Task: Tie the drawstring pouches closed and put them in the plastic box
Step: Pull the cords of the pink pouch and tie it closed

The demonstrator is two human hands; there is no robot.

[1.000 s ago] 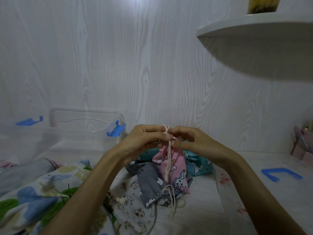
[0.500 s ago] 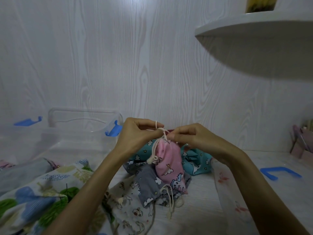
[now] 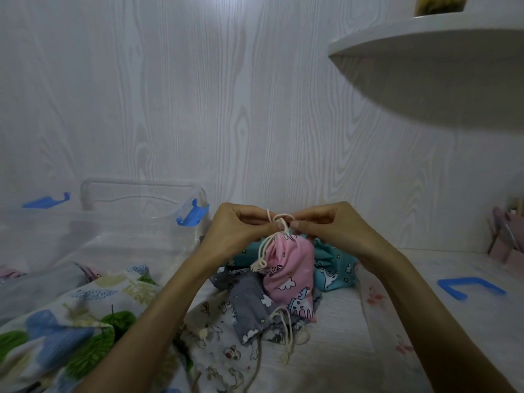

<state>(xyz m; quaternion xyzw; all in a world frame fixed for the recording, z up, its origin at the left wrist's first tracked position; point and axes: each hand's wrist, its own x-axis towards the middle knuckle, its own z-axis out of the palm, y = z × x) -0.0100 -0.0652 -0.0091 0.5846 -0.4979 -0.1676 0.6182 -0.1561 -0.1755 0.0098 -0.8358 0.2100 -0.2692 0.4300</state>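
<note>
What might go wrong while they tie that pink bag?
The cream drawstring is pinched only at the fingertips of the left hand and right hand, so the loop may slip loose. The pink pouch hangs over other pouches, whose cords could snag.

Pink pouch (image 3: 289,268): white clouds, unicorn print, cream drawstring (image 3: 265,251). Grey pouch (image 3: 249,307): white clouds. Teal pouch (image 3: 334,265): white stars. Plastic box (image 3: 113,222): clear, blue latches (image 3: 192,215). Tabletop (image 3: 340,350): white woodgrain.
</note>
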